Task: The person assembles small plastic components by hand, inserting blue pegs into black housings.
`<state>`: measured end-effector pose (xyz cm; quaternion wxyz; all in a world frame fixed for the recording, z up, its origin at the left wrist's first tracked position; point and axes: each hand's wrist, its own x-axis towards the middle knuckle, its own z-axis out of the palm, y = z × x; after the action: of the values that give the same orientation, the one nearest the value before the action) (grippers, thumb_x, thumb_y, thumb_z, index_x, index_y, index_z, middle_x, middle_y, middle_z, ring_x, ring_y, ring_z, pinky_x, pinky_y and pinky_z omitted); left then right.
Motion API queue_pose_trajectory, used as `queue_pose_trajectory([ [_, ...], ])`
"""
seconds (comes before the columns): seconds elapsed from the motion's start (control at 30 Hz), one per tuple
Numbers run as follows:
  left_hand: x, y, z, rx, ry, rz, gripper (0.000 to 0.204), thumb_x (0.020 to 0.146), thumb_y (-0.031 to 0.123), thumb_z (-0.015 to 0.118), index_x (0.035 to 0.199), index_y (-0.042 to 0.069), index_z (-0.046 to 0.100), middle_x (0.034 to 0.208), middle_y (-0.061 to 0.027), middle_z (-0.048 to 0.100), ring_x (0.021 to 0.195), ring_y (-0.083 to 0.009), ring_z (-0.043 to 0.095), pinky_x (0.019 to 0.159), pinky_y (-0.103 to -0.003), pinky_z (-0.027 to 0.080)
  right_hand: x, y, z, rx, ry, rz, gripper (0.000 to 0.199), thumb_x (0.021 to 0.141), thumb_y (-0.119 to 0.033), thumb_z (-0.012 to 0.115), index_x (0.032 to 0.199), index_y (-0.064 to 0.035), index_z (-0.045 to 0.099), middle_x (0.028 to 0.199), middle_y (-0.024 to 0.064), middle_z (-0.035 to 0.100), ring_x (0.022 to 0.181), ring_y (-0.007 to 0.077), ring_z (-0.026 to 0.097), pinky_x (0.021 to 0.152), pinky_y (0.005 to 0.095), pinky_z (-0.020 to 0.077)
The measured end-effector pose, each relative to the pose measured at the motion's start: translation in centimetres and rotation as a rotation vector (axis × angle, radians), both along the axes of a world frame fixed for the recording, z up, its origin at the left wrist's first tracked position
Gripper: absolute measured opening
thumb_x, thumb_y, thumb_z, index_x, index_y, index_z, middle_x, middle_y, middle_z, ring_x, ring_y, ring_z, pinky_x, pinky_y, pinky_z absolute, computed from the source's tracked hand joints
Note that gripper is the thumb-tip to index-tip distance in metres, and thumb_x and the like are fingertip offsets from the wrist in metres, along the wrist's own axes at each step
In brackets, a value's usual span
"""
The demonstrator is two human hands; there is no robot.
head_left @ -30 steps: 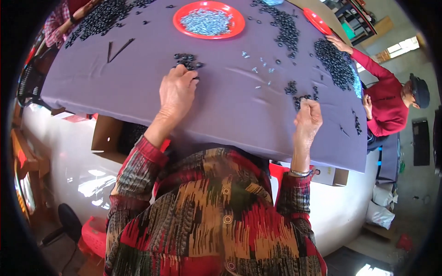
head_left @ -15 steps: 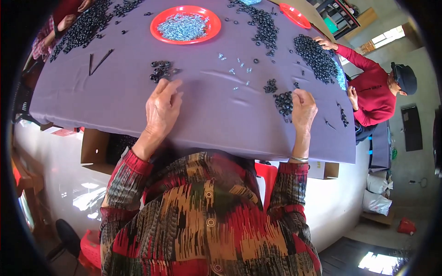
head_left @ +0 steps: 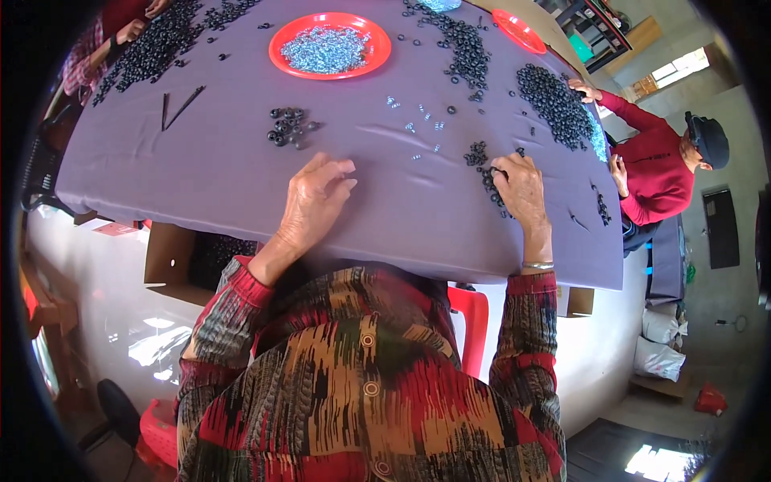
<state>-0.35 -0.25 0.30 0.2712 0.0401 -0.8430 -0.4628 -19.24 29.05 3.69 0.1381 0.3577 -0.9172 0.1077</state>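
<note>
My left hand (head_left: 309, 201) hovers over the cloth near the table's front edge, thumb and forefinger apart, with nothing visible between them. Beyond it lies a small cluster of round black parts (head_left: 287, 127). My right hand (head_left: 522, 191) is at a pile of small black parts (head_left: 490, 186) and partly covers it; its fingers pinch a small black piece at their tips. Just beyond sits a smaller heap of black bits (head_left: 476, 153). Several small metal springs (head_left: 410, 127) lie scattered on the cloth between both hands.
A red plate (head_left: 277, 63) heaped with springs stands at the back, another red plate (head_left: 518, 30) at the far right. Large black heaps (head_left: 554, 104) lie near a co-worker in red (head_left: 654, 161). Two thin black sticks (head_left: 183, 108) rest at left. An open carton (head_left: 169, 257) stands below the table.
My left hand has drawn back from the round black parts, moving right and nearer. My right hand has moved slightly left over the pile, fingertips now on a black piece.
</note>
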Motion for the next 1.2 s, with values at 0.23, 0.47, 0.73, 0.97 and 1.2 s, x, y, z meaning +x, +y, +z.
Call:
queue_pose_trajectory([
  [0.23,0.1,-0.1,-0.1,0.046,0.013,0.007,0.017,0.078,-0.002,0.066,0.095,0.002,0.064,0.072,-0.0026,0.046,0.062,-0.0108,0.045,0.057,-0.024,0.041,2.0,-1.1,-0.1,-0.57,-0.359,-0.078,0.014,0.082,-0.001,0.058,0.093,-0.0041,0.065,0.084,0.0019,0.062,0.076,0.014,0.06,0.074,0.0277,0.0457],
  [0.47,-0.2,1.2,-0.7,0.231,0.122,-0.042,0.017,0.078,0.001,0.068,0.095,0.005,0.065,0.074,-0.0038,0.052,0.062,-0.0114,0.051,0.058,-0.025,0.043,6.8,-5.5,0.2,-1.302,-1.142,0.325,0.019,0.079,0.005,0.056,0.096,-0.0012,0.064,0.084,0.0037,0.062,0.071,0.011,0.056,0.075,0.0322,0.0454],
  [0.73,0.4,3.2,1.6,0.717,0.027,-0.326,0.015,0.091,0.007,0.058,0.104,0.002,0.063,0.085,-0.0008,0.055,0.077,-0.0077,0.054,0.069,-0.022,0.046,9.8,-9.7,-0.9,-1.375,-1.443,0.422,0.019,0.081,-0.001,0.06,0.1,0.0001,0.064,0.088,0.007,0.064,0.074,0.0125,0.057,0.076,0.0342,0.0463],
  [0.97,-0.4,3.7,1.0,1.074,-0.189,-0.462,0.017,0.094,0.02,0.056,0.094,0.005,0.064,0.081,-0.0004,0.06,0.07,-0.0082,0.055,0.064,-0.022,0.044,11.2,-11.2,-1.9,-1.201,-1.112,0.351,0.02,0.084,0.005,0.056,0.103,0.0002,0.063,0.089,0.0044,0.062,0.075,0.0095,0.056,0.07,0.024,0.0452],
  [1.2,-0.6,3.6,0.2,1.148,-0.237,-0.432,0.017,0.093,0.022,0.058,0.086,0.007,0.063,0.072,0.0017,0.057,0.063,-0.0067,0.052,0.055,-0.021,0.042,11.7,-11.6,-1.7,-1.088,-1.001,0.441,0.015,0.087,0.003,0.058,0.102,-0.0006,0.058,0.081,0.0022,0.059,0.067,0.0078,0.053,0.059,0.0214,0.0445],
])
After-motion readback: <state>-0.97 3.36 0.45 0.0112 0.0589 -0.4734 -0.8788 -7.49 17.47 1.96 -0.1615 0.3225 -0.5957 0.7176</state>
